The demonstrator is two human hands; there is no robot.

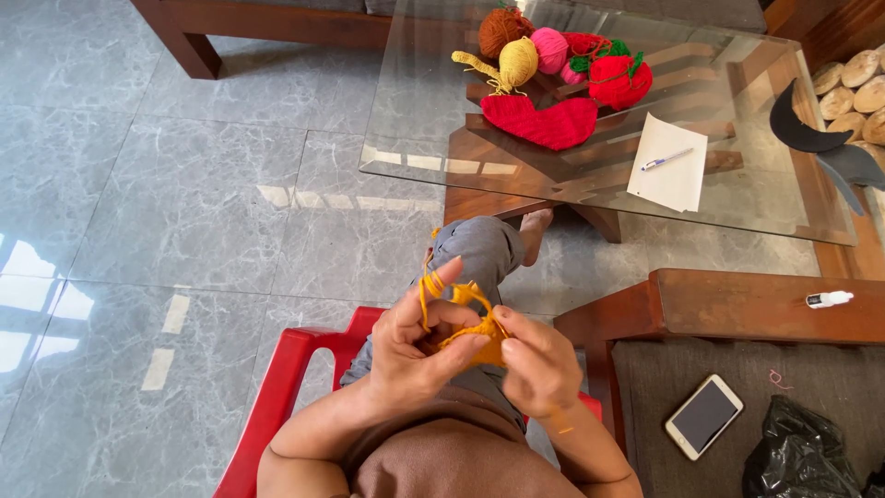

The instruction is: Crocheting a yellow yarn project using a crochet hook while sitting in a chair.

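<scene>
Open grey marble floor [166, 212] lies left of hands. Ahead: glass-topped wooden coffee table [765, 198], far end crowded with coloured yarn balls [553, 51]. Right blocked by wooden armrest [737, 304]; red plastic chair [277, 397] below.

A single head-worn camera looks steeply down from just above the seated person's lap, close to both hands, facing forward over the tiled floor [184, 212] toward the glass desk [737, 198].
</scene>
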